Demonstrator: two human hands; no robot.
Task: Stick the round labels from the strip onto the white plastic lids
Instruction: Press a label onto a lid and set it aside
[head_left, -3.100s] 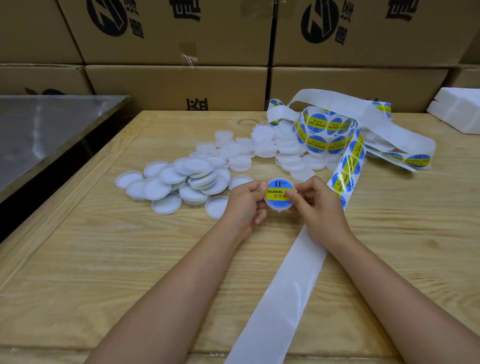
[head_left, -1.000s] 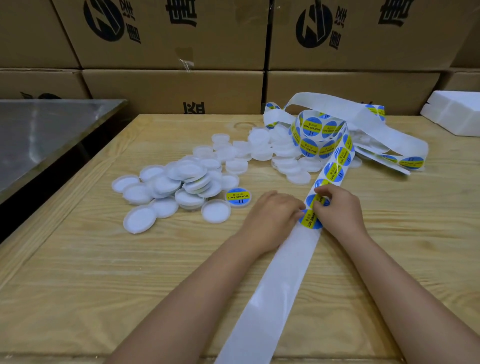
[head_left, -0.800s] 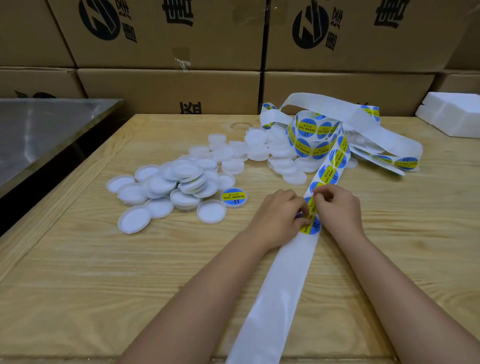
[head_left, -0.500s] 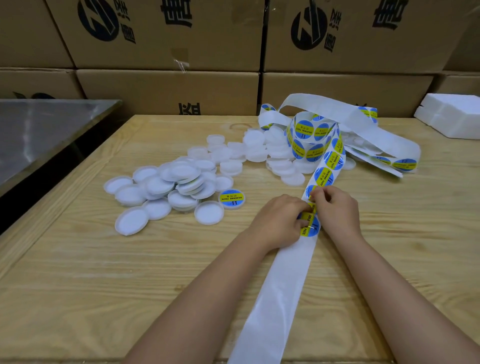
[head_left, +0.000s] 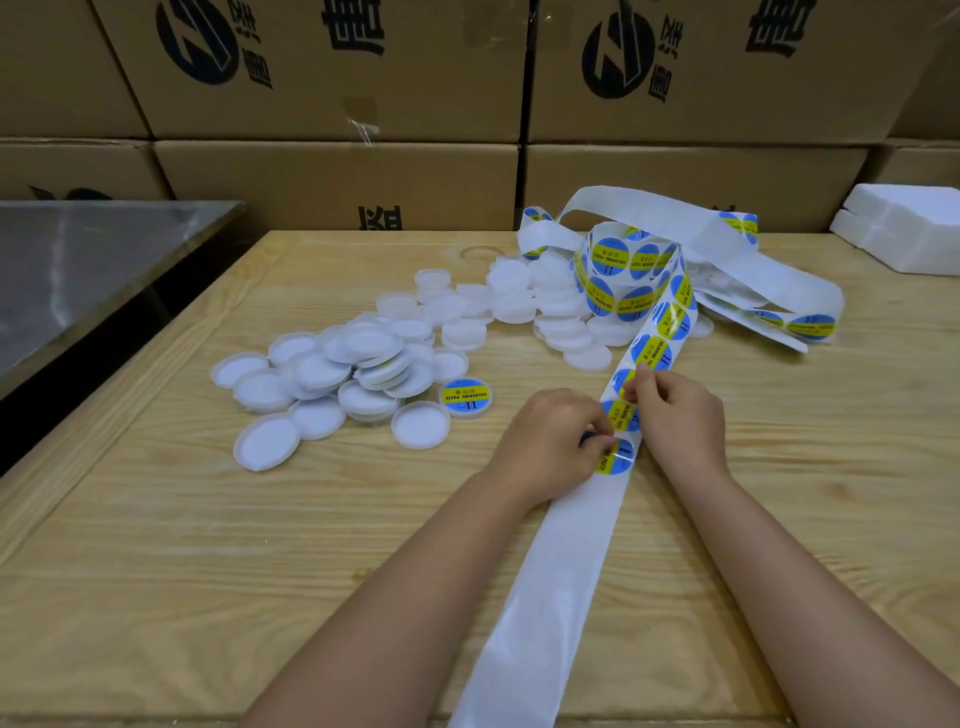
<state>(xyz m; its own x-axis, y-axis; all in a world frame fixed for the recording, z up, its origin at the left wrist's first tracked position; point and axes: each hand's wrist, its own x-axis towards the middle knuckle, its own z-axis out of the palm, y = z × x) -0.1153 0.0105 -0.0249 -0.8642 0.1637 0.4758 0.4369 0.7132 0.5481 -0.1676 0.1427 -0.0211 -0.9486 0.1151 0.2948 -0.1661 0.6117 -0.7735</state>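
Pinching the lowest round label (head_left: 617, 460) on the strip (head_left: 550, 582) with the left hand (head_left: 545, 441), the strip just above with the right hand (head_left: 680, 421). Leftward on the table (head_left: 182, 545), heaped white lids (head_left: 363, 364) and one labelled lid (head_left: 466, 397).

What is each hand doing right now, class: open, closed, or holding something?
Left hand: closed, pinching the edge of the end label on the strip.
Right hand: closed, pinching the strip farther along.

Lids (head_left: 363, 364) left of strip (head_left: 558, 571) — some perhaps under it.
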